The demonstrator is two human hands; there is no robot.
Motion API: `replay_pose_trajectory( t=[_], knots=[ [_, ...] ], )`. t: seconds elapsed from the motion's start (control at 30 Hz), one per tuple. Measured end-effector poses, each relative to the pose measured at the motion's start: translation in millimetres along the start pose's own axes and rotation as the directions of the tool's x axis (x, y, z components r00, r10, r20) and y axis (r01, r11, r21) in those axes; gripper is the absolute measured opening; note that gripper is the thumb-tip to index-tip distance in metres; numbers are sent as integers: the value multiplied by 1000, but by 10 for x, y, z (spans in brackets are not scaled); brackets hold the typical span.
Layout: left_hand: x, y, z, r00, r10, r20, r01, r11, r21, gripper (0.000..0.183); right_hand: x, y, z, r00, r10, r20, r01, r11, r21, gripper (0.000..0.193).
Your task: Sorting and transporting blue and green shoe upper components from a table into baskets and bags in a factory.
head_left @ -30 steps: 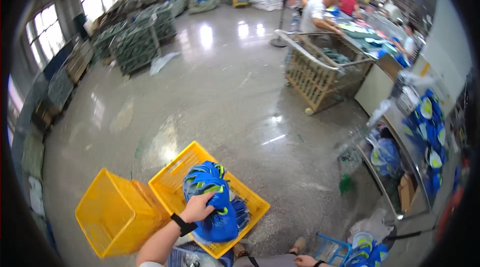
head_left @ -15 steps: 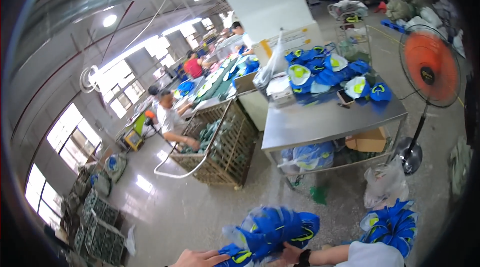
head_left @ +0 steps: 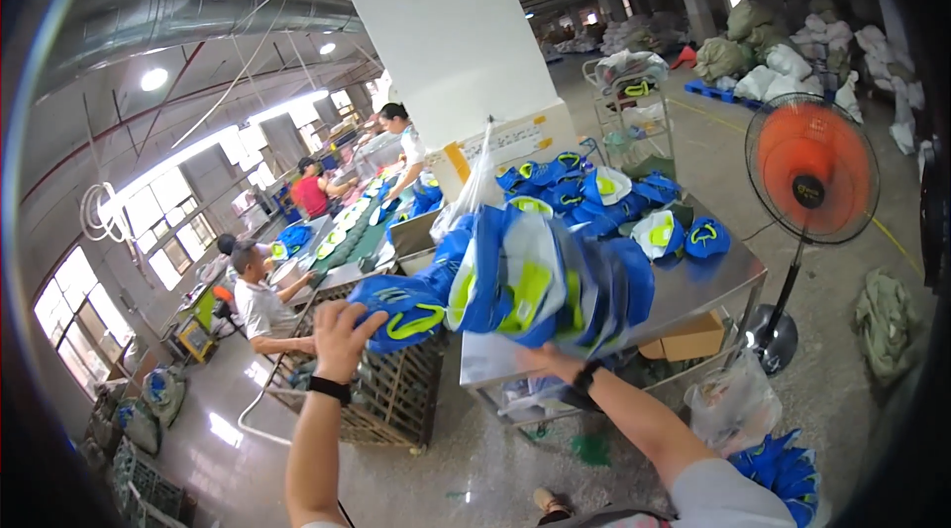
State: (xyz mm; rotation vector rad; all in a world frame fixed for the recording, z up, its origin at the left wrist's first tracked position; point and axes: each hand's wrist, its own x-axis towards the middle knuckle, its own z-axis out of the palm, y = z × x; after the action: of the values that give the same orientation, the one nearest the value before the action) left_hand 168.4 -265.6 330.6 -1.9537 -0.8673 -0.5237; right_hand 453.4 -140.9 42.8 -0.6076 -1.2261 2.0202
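A long row of nested blue shoe uppers [head_left: 520, 280], with white and neon-yellow linings, hangs in the air between my hands, partly smeared by motion. My left hand [head_left: 342, 335] grips the upper at its left end, fingers curled over the blue material. Under the middle of the row, my right hand [head_left: 551, 364] bears it from below; its fingers are partly hidden and blurred. Behind the row stands a steel table [head_left: 708, 280]. More blue uppers [head_left: 604, 186] lie heaped on its far part.
A slatted cart [head_left: 406, 394] stands left of the table, a person [head_left: 260, 300] beside it. Right of the table is an orange pedestal fan [head_left: 810, 166]. A clear plastic bag [head_left: 733, 404] and another bundle of uppers [head_left: 778, 474] sit low at right. A cardboard box [head_left: 690, 338] rests underneath.
The row of uppers has risen in my hands from the lower edge to in front of the table. My arms now reach forward, and the view has shifted right.
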Motion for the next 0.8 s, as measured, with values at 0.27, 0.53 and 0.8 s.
replay_pose_trajectory(
  t=[0.27, 0.53, 0.8],
  knots=[
    [-1811, 683, 3709, 528, -324, 785, 846, 125, -518, 83, -756, 1327, -556, 669, 265, -694, -315, 947, 58, 42],
    [-1112, 709, 4358, 674, -33, 738, 657, 484, -578, 92, -77, 21, -138, 693, -678, -247, -269, 74, -960, 67],
    [-561, 192, 4563, 645, -215, 733, 678, 604, -419, 39, 419, -362, -798, 957, -288, -17, -116, -330, -937, 34]
  ],
)
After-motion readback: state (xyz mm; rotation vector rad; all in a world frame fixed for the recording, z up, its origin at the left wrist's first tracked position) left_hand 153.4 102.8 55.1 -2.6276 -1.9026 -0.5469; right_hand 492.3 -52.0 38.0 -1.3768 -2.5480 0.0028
